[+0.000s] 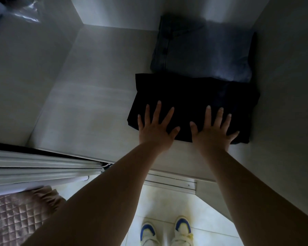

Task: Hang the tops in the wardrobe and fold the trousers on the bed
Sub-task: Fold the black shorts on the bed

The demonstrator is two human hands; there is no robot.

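Observation:
A folded pair of black trousers (194, 96) lies on the pale wardrobe shelf (89, 107), against the right wall. My left hand (155, 126) and my right hand (213, 128) both press flat on its near edge, fingers straight and spread. Just behind it, a folded pair of blue jeans (203, 50) lies on the same shelf, touching the black trousers' far edge.
White sliding-door panels (43, 166) stand at the lower left, with the door track (171, 181) below the shelf. A pink quilted bed cover (16, 213) shows in the bottom left corner. My shoes (165, 231) stand on light floor tiles. A clear plastic bag (27, 11) sits top left.

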